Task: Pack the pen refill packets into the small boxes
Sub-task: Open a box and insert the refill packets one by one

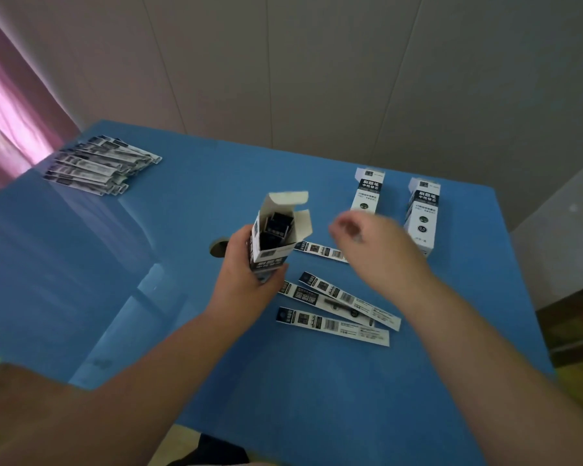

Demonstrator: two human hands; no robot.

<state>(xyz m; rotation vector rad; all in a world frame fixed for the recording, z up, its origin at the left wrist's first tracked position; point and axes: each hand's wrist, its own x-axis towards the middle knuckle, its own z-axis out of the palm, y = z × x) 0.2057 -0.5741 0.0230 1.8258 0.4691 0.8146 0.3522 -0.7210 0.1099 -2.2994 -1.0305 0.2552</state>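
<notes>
Box upright in left grip; right hand empty, blurred

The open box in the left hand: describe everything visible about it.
The open box is a small white carton, cardboard by the look of it, with black printed panels and what looks like a code square on its side. It stands roughly upright, lifted above the blue table, its lower end gripped by the left hand. The top flaps are folded open, the largest pointing up and back. Dark packet ends show inside the mouth. The right hand, blurred, is near it without touching.
</notes>
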